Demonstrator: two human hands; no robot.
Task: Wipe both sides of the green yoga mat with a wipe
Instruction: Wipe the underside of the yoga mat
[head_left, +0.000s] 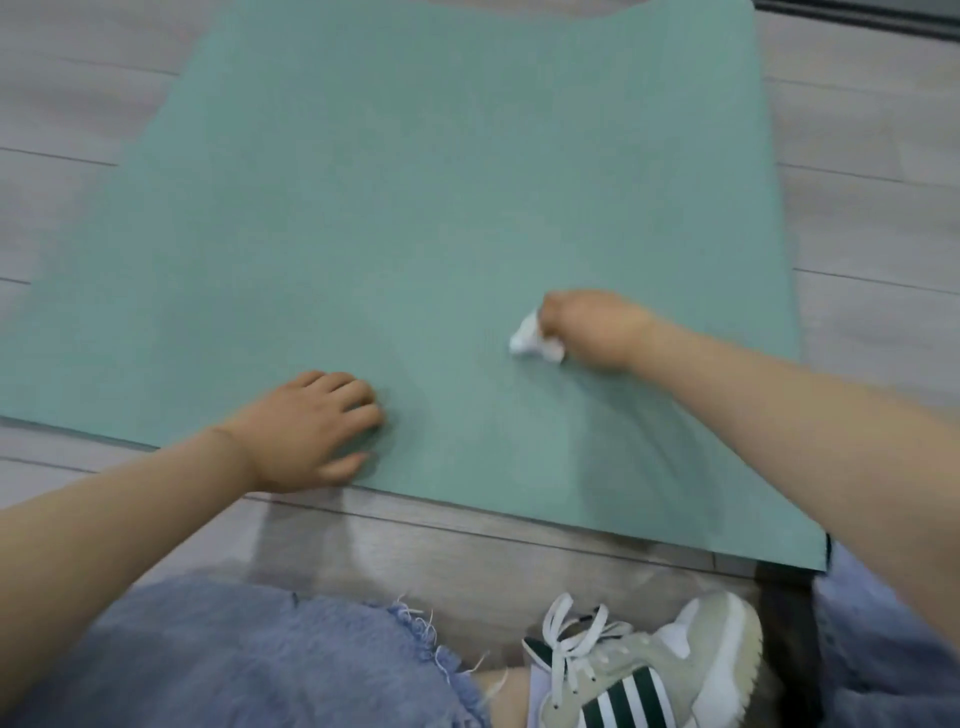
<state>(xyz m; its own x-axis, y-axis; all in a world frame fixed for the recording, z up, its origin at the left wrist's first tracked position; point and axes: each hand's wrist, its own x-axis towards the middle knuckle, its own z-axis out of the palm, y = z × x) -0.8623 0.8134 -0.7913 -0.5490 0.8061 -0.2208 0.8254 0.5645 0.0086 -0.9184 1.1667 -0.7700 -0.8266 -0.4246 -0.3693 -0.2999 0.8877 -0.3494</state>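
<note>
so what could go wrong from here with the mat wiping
The wipe is balled up small in the right hand, so strokes are probably narrow and patches of the green yoga mat may get missed. Only the left hand presses the mat down, near its close edge, so it could slide or ruck on the smooth wood floor. The far end looks hard to reach.
</note>
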